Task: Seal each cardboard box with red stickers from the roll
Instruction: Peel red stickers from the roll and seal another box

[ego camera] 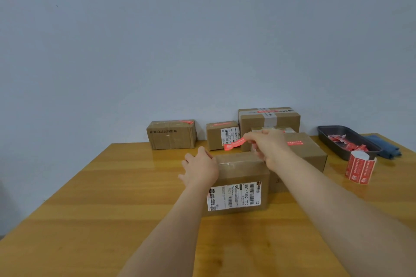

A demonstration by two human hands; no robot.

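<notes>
Soft, even indoor light filling the scene, pale glare streaking across the glossy yellow wooden bench (112,186), faint shadows pooling under the boxes, wide-angle lens bending the edges, fine print blurring slightly throughout.

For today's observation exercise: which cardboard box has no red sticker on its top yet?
The nearest box, steadied by the left hand, with the big white shipping label on its front. The boxes behind already show red stickers.

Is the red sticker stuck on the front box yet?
Apart. In the head view the red sticker hangs from the right hand, above the front box, with table showing between them.
</notes>
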